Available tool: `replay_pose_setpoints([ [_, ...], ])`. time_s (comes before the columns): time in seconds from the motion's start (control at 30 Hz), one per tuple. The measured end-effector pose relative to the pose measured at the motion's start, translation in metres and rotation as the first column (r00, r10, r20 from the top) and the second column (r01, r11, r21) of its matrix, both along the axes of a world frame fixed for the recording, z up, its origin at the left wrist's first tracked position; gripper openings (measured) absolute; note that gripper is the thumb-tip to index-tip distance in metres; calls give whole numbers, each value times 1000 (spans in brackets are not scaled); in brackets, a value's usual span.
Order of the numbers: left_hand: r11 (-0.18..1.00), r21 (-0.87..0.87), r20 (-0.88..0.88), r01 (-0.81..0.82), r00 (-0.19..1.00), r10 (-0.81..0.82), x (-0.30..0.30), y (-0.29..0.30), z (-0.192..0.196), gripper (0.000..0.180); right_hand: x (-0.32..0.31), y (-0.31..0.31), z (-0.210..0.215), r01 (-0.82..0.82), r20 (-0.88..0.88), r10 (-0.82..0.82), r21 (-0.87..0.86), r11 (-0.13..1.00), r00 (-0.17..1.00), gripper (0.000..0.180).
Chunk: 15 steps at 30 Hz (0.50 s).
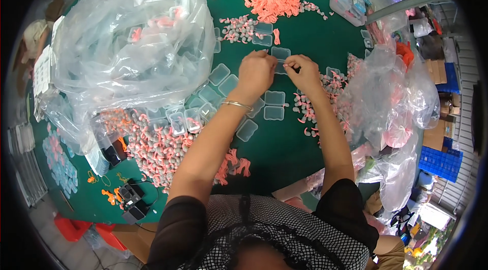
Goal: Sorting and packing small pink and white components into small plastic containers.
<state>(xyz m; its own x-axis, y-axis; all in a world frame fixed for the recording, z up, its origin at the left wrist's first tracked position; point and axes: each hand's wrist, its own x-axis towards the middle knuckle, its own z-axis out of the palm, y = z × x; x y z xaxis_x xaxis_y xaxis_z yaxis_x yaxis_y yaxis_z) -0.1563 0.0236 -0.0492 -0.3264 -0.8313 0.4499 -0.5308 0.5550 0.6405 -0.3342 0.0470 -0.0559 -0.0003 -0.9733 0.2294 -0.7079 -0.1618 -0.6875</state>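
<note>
My left hand is closed at the left side of a small clear plastic box with its lid open. The back of the hand covers most of its fingers, so what they hold is hidden. At the box's right side my right hand pinches thumb and forefinger together near the rim. Anything in that pinch is too small to name. Closer to me lies another open clear box. Grey-and-pink small pieces are heaped beyond my left hand, and more grey-and-pink pieces lie beside my right forearm.
A pile of coral cord bundles sits at the back. Clear plastic bags fill the left, others the right. A large heap of grey-and-pink pieces lies near my left arm, beside loose clear boxes. Small black devices stand front left.
</note>
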Motion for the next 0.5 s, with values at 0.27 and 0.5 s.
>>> replay_pose_setpoints([
  [0.27,995,95,220,31,974,-51,-19,-4,-16,7,10,9,-5,-14,-382,-68,-209,978,922,9],
  [0.5,989,145,119,28,992,-46,-11,2,-6,31,-3,-30,-3,82,-121,-98,-130,988,988,7],
])
